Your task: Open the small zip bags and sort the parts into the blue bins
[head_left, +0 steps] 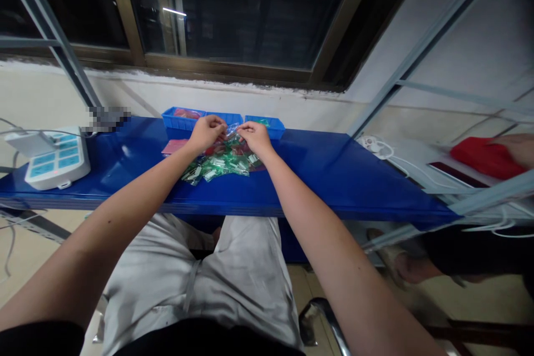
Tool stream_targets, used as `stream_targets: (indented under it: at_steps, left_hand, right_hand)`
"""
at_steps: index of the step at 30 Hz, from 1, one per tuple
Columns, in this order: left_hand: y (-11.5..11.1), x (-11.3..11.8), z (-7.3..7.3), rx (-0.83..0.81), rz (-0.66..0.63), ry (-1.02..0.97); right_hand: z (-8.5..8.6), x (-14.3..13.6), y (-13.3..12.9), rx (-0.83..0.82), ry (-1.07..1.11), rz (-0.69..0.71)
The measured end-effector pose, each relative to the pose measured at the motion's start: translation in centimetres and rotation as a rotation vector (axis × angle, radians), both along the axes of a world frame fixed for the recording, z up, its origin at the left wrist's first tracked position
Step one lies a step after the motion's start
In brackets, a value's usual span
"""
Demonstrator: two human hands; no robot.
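My left hand (209,132) and my right hand (255,136) are raised over the blue table, close together. Between their pinched fingertips is a small clear plastic bag (232,130), gripped from both sides; what is inside it is too small to make out. Below the hands lies a heap of small green plastic packets (223,164) with white pieces showing through. Some red packets are mixed into the heap. To the left, beside my left wrist, a pink-red packet (174,147) lies flat on the table.
Blue bins (183,122) stand in a row behind my hands, with red and green packets in them. On the left is a white power strip (58,161) with a plugged-in adapter. Grey frame posts (400,80) flank the table. A co-worker's hand (519,149) touches red cloth at right.
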State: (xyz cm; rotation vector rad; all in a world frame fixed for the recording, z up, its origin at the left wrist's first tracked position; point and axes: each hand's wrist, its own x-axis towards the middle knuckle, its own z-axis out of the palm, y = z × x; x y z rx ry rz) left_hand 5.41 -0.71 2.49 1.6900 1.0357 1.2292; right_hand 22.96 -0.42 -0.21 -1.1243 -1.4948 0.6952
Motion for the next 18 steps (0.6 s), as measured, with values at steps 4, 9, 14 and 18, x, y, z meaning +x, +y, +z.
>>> stream_targets:
  at_steps: [4, 9, 14, 18]
  left_hand:
    - [-0.3, 0.1, 0.3, -0.055, -0.017, 0.004]
    - [-0.4, 0.1, 0.3, -0.054, -0.037, 0.002]
    - [-0.2, 0.0, 0.0, -0.021, -0.087, 0.039]
    - [-0.1, 0.0, -0.1, 0.033, -0.09, 0.07]
  right_hand:
    - [0.2, 0.0, -0.2, -0.009, 0.037, -0.001]
    - [0.3, 0.0, -0.3, 0.0, 0.034, 0.001]
    - [0.7, -0.3, -0.7, -0.088, 0.138, 0.008]
    - [1.2, -0.5, -1.2, -0.138, 0.235, 0.058]
